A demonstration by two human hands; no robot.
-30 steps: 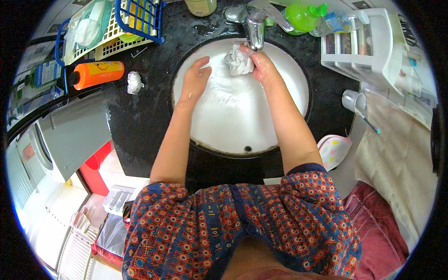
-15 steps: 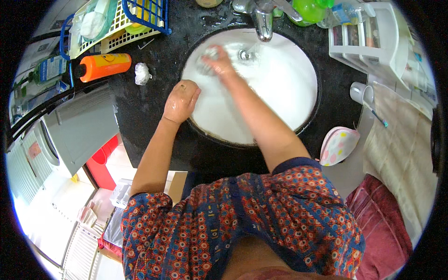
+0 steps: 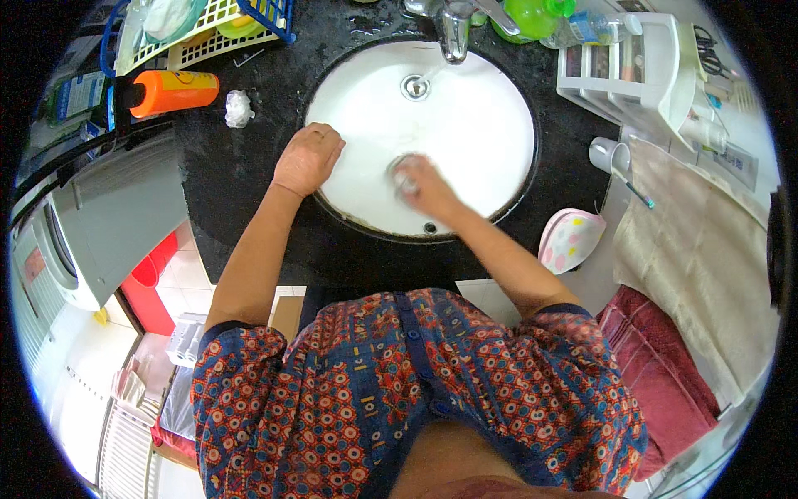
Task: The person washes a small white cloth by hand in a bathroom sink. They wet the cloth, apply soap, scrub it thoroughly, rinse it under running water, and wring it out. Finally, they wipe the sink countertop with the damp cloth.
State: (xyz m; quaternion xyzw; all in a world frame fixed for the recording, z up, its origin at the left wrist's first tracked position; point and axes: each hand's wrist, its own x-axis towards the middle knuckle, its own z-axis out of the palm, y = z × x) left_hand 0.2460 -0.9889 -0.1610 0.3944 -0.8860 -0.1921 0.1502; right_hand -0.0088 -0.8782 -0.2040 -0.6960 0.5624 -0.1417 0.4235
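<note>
A white oval sink is set into the black countertop. My right hand is inside the basin, its fingers closed round a greyish scouring ball against the white surface. Motion smears both the ball and the fingertips. At the sink's left edge rests my left hand, wet and wearing a ring. Its fingers curl over the rim, with their tips hidden. Above the metal drain stands a chrome faucet, and a thin stream of water seems to run from it.
Left on the counter are an orange bottle, a crumpled white wad and a basket. Behind the faucet stands a green bottle. To the right are a white drawer unit, a white mug and a spotted pouch.
My right hand has swept the scouring ball from the sink's far left toward its near middle, uncovering the drain area. My left hand stays at the rim. The whole view has shifted slightly.
</note>
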